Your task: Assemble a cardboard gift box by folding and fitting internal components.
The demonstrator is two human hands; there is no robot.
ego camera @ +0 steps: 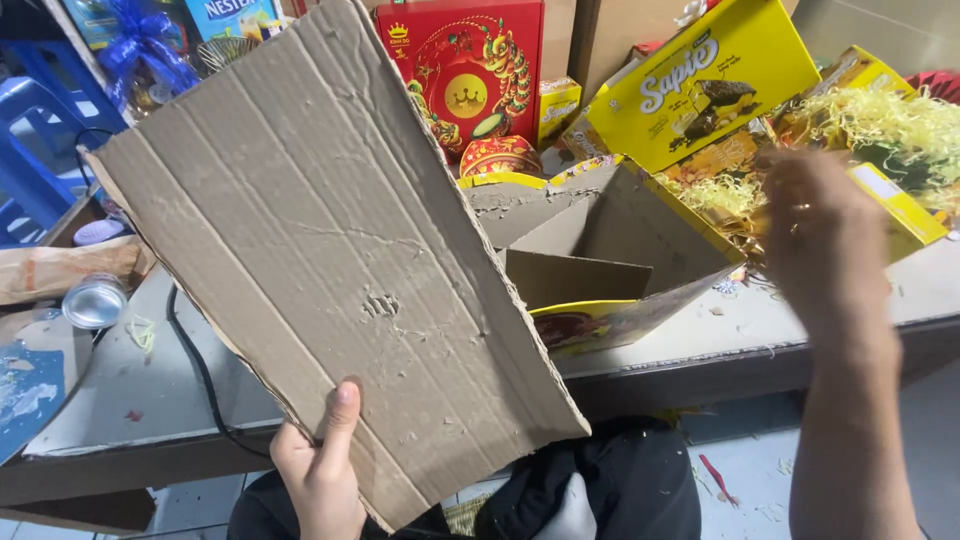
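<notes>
Closest to the lens, the left hand (322,470) grips the lower edge of a large brown cardboard sheet (330,250), thumb pressed flat on its face and the fingers hidden behind it. That sheet is raised and tilted, its corrugated ribs running lengthwise, with a small torn dent near its middle (the edges are rough and frayed). It covers much of the left half of the view.

Further right, the right hand (820,235) is lifted above the surface (130,400) and blurred; it holds nothing that can be seen, and how far its fingers are spread I cannot tell. It hovers just in front of a heap of yellow shredded paper (890,125) lying in an opened yellow carton.

Between both hands sits an open yellow box (610,270) with a bare cardboard inside, its flaps standing up. Behind it leans a flat yellow snack box (700,80), and further back stands a red gift box (465,70) with gold decoration.

On the left of the surface lies a small metal tin (95,300) on its side, with a black cable (195,370) running past it. Blue plastic stools (35,130) stand at the far left.
</notes>
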